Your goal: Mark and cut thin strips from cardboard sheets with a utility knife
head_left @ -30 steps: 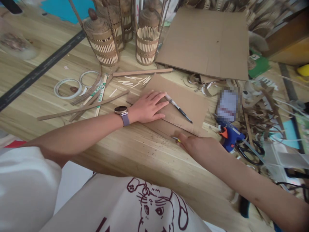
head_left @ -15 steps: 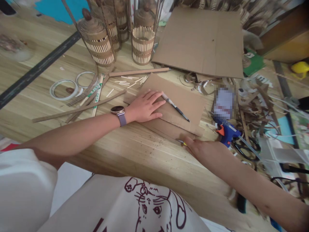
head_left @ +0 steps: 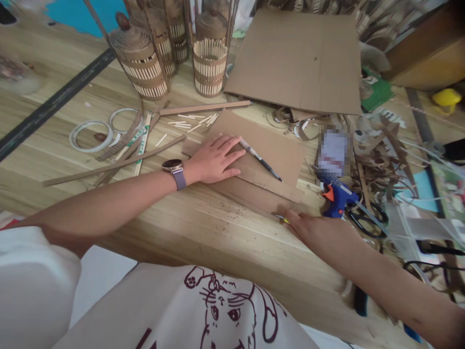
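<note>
My left hand lies flat with fingers spread on a brown cardboard piece, pressing it down. A pen rests on that piece, its upper end by my fingertips. Another cardboard strip shows beneath its near edge. At the right end of this strip my right hand is closed round a utility knife. Only a bit of yellow body and a thin grey tip stick out; the rest is hidden in my fingers. The tip is at the cardboard's near edge.
Stick-walled lantern-like models stand at the back, beside a large cardboard sheet. Tape rolls, cardboard strips and short sticks lie left. A blue glue gun, scissors, a blurred-out phone and scraps crowd the right.
My right hand has slid a little to the right and towards me with the knife. The left hand stays on the cardboard. The whole view has shifted slightly.
</note>
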Demonstrator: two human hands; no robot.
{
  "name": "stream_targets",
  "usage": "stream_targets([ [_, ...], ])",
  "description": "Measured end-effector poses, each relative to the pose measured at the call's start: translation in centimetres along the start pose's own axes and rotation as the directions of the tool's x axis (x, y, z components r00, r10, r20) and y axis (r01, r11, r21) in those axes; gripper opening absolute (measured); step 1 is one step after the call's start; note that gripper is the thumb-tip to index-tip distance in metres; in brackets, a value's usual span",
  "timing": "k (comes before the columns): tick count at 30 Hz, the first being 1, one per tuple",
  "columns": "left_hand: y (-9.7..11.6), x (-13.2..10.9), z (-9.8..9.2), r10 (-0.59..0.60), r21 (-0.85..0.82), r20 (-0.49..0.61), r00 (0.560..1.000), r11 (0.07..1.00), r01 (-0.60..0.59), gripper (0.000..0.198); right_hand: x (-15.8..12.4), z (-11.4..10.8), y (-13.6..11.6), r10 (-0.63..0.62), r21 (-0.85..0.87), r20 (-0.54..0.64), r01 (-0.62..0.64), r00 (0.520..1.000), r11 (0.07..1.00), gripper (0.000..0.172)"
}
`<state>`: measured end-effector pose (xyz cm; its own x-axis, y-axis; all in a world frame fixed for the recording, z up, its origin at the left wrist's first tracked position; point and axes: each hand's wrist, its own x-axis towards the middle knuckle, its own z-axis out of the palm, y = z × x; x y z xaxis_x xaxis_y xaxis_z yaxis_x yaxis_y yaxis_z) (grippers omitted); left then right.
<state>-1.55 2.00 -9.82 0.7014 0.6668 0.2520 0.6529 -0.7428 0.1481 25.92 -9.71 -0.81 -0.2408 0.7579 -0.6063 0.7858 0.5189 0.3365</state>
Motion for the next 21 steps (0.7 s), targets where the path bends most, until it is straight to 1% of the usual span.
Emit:
stream_targets([
  [2, 0.0, 0.0, 0.0, -0.003, 0.009, 0.002, 1.000, 1.000, 0.003, 0.059, -0.1, -0.3, 0.0, -0.034, -0.015, 0.078, 0.035, 0.996, 0.999, 0.036],
  [4, 0.1, 0.0, -0.1, -0.006, 0.019, 0.012, 1.000, 1.000, 0.005, 0.060, -0.1, -0.2, 0.3, -0.037, -0.025, 0.099, 0.040, 0.994, 0.999, 0.036],
  [7, 0.3, 0.0, -0.2, -0.005, 0.027, 0.034, 0.999, 1.000, 0.004, 0.061, -0.1, 1.1, 1.0, -0.063, -0.030, 0.059, 0.065, 0.996, 0.997, 0.029],
  [9, 0.3, 0.1, -0.2, -0.005, 0.029, 0.046, 0.999, 1.000, 0.003, 0.062, -0.3, 2.4, 1.6, -0.095, -0.019, -0.004, 0.095, 0.995, 0.995, 0.024],
  [12, 0.3, 0.1, -0.2, -0.005, 0.030, 0.048, 0.999, 1.000, 0.004, 0.062, -0.8, 3.9, 2.3, -0.091, 0.001, -0.086, 0.091, 0.992, 0.996, 0.024],
  [17, 0.2, 0.0, -0.1, -0.002, 0.017, 0.030, 1.000, 1.000, 0.002, 0.061, -1.4, 5.1, 2.6, -0.033, 0.000, -0.073, 0.034, 0.997, 0.999, 0.027],
  [19, 0.1, 0.0, -0.1, 0.000, 0.012, 0.028, 1.000, 1.000, 0.000, 0.061, -1.4, 5.6, 2.7, -0.036, 0.029, -0.085, 0.039, 0.996, 0.999, 0.026],
  [21, 0.1, 0.0, -0.1, 0.002, 0.014, 0.022, 1.000, 1.000, -0.002, 0.061, -1.4, 6.3, 2.8, -0.053, 0.065, -0.124, 0.062, 0.991, 0.996, 0.025],
])
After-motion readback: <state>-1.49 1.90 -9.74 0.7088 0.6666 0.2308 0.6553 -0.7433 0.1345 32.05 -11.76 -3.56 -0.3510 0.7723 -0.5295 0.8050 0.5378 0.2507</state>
